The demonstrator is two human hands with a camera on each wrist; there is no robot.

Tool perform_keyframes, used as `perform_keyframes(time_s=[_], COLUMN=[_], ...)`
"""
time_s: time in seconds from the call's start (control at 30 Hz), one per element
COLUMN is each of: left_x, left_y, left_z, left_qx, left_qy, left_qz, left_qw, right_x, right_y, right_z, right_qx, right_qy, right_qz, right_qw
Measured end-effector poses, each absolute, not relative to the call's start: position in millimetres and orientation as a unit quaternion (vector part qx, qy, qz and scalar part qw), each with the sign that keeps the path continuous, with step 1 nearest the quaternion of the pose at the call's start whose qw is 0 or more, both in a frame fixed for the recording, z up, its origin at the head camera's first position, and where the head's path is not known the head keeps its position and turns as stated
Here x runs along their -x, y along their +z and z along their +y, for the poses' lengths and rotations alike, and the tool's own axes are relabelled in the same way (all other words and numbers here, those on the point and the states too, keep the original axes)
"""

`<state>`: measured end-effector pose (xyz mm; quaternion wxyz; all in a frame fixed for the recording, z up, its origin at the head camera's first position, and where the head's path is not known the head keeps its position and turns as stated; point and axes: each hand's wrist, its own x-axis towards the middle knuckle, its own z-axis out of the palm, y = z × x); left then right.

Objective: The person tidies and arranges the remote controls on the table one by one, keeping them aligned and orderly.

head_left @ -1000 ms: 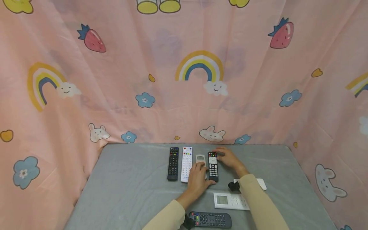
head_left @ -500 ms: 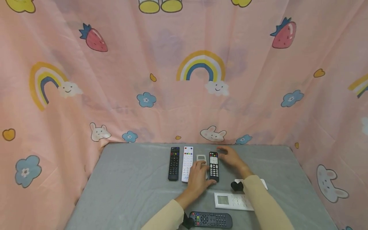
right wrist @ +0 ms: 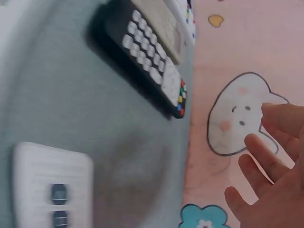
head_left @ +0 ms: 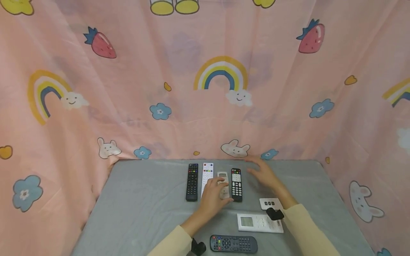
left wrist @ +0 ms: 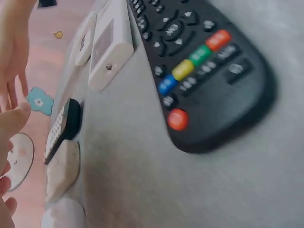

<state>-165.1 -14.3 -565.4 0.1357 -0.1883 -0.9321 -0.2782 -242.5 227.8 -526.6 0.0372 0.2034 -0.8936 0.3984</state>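
Observation:
My left hand [head_left: 209,199] hovers with spread, lightly bent fingers over the lower part of a long white remote control [head_left: 208,171] and beside a small beige remote [head_left: 223,192]. Its thumb is near the foot of a black remote with white keys [head_left: 236,185]; the left wrist view shows the fingers holding nothing. To the right of that black remote, my right hand [head_left: 264,174] is raised, fingers apart and holding nothing, as the right wrist view [right wrist: 270,166] also shows. A long black remote [head_left: 192,182] lies at the left end of this upright row.
Nearer the front lie a dark grey remote [head_left: 234,244], a white remote with a screen [head_left: 246,222] and a small white remote [head_left: 266,203], partly behind the right wrist's black camera. A grey cloth [head_left: 144,206] covers the table; a pink printed curtain [head_left: 128,89] hangs behind.
My right hand has drawn off the black remote with white keys, up and right. My left hand has shifted left and slightly away from it. The remotes keep their row.

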Motion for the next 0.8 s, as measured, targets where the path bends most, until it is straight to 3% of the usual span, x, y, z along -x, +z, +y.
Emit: perform_keyframes(time_s=[0.27,0.53,0.8], left_x=[142.9,124.7,120.4], left_y=[-574.6,-581.7,-586.7], left_z=[-28.1,-20.5,-13.5], left_qx=[0.263,0.338,0.352], left_qy=[-0.282,-0.258,-0.249], left_qz=[-0.917,-0.904,-0.902], left_qw=[0.104,0.038,0.03], right_x=[193.7,135.2,94.5], right_y=[-536.5,-549.6,-562.0], right_z=[244.0,272.8,298.7], right_qx=[-0.183,-0.145,-0.054], right_qy=[0.407,0.386,0.33], right_qz=[-0.894,-0.904,-0.939], right_qw=[0.043,0.113,0.079])
